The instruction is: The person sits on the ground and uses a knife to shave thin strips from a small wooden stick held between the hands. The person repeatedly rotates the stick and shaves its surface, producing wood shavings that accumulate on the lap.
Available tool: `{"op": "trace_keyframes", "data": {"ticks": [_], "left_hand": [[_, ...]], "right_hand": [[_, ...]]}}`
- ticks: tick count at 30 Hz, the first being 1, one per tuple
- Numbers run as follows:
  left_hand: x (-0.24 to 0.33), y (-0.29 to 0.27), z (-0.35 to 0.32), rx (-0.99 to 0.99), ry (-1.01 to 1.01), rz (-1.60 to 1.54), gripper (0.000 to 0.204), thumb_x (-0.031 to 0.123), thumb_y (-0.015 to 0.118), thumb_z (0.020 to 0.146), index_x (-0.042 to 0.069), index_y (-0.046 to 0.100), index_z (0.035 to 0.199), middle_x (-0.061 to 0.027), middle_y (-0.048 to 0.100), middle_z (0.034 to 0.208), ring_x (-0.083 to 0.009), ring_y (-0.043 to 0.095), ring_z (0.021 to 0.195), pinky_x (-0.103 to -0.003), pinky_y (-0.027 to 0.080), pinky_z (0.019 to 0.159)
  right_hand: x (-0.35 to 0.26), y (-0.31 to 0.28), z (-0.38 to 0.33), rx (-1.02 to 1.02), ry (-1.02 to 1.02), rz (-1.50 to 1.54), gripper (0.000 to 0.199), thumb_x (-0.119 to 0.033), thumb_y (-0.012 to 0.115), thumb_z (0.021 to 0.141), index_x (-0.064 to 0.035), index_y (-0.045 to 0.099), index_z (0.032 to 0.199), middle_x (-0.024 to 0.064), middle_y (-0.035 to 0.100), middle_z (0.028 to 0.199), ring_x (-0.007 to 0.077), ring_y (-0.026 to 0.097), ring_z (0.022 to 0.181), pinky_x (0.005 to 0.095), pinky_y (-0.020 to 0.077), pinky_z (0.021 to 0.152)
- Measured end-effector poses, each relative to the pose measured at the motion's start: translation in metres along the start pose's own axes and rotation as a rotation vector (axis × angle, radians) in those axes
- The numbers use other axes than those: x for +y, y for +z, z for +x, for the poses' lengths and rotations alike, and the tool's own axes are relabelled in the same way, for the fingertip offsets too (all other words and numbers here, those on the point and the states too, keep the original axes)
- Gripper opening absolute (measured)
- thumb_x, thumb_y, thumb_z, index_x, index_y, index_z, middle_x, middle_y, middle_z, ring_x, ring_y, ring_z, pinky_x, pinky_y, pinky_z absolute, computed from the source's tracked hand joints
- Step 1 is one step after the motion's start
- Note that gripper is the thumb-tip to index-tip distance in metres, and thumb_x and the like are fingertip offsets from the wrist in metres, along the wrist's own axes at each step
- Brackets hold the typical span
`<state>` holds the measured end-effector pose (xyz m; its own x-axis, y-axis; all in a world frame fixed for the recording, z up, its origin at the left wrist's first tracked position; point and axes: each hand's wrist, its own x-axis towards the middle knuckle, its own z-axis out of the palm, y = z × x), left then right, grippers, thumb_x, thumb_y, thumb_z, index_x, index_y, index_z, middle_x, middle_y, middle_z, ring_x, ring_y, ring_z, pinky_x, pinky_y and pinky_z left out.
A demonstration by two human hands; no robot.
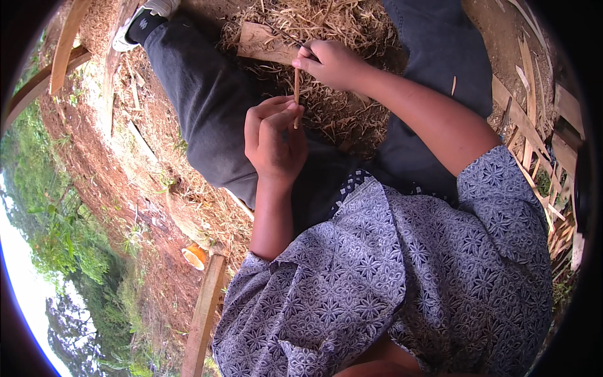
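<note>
A thin, pale wooden stick [297, 88] stands nearly upright between my two hands, over my lap. My left hand [274, 141] pinches its lower end between thumb and fingertips. Closed around a narrow dark tool [306, 48], which looks like a slim knife, my right hand [333, 64] is at the stick's upper end, thumb against it. The tool points up and left, over a flat piece of wood [257, 41] lying on the shavings. Most of its handle is hidden in my right fist.
Curled wood shavings [333, 22] lie heaped between my trouser legs [204, 107]. Split wooden strips [531, 119] are piled on the right. To the left are a wooden beam [204, 317], an orange cup-like container [195, 256] and reddish soil [107, 182] sloping to green plants.
</note>
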<state>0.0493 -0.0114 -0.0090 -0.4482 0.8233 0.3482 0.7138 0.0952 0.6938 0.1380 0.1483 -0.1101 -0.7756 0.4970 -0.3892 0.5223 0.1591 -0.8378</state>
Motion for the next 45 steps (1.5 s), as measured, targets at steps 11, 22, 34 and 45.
{"op": "trace_keyframes", "data": {"ticks": [11,22,34,45], "left_hand": [[-0.014,-0.002,-0.006,0.14,-0.201,0.026,0.013,-0.008,0.065,0.095,-0.003,0.057,0.104,-0.0125,0.058,0.101,-0.0198,0.07,0.088,-0.029,0.064,0.078],[-0.012,-0.004,-0.003,0.11,-0.156,-0.035,0.014,-0.009,0.065,0.095,-0.004,0.055,0.104,-0.0122,0.058,0.099,-0.0234,0.071,0.092,-0.031,0.064,0.078],[-0.007,-0.001,0.001,0.065,-0.045,-0.01,0.02,-0.007,0.072,0.09,0.004,0.06,0.102,-0.0112,0.061,0.089,-0.0279,0.074,0.086,-0.034,0.062,0.07],[-0.001,-0.003,0.0,0.069,-0.1,-0.017,0.029,-0.013,0.076,0.081,0.005,0.061,0.098,-0.0127,0.063,0.09,-0.0287,0.073,0.086,-0.036,0.062,0.072]], "right_hand": [[0.015,-0.009,0.01,0.127,0.164,-0.074,0.057,-0.058,0.047,0.104,-0.0056,0.063,0.12,0.0157,0.071,0.088,0.0261,0.071,0.082,0.041,0.0522,0.075],[-0.029,-0.025,-0.032,-0.228,0.022,0.068,0.034,-0.038,0.052,0.106,-0.0111,0.052,0.127,0.0117,0.067,0.088,0.0264,0.067,0.08,0.0413,0.05,0.078],[-0.014,-0.008,-0.025,-0.119,0.087,-0.042,0.026,-0.031,0.056,0.103,-0.0109,0.055,0.119,0.0178,0.071,0.092,0.0367,0.071,0.088,0.049,0.0524,0.077],[-0.04,-0.028,-0.024,-0.266,0.199,0.136,0.037,-0.038,0.057,0.104,-0.0092,0.055,0.126,0.0082,0.067,0.096,0.0178,0.065,0.089,0.0374,0.051,0.08]]}}
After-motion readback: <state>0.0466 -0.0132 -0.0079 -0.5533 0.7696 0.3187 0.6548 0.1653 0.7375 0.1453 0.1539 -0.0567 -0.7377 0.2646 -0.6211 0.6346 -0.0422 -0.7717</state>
